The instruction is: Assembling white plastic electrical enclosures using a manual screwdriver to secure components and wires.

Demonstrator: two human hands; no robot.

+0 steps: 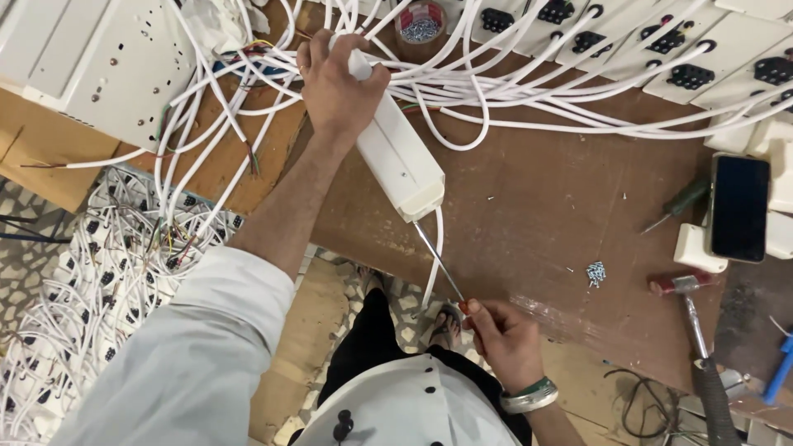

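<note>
My left hand (337,87) grips the far end of a white power-strip box (401,165) that lies on the brown workbench (545,198), its underside up. My right hand (504,339) holds a screwdriver (438,260) by its orange handle at the bench's near edge. The metal shaft points up at the near end of the box, where a white cable (434,256) comes out. A metal bangle sits on my right wrist.
Tangled white cables (512,91) and a row of white socket strips (661,41) fill the far bench. A dark phone (739,206), a green-handled screwdriver (681,202), a hammer (702,347), loose screws (595,272) and a screw cup (420,29) lie around. More wired strips (91,281) pile on the floor left.
</note>
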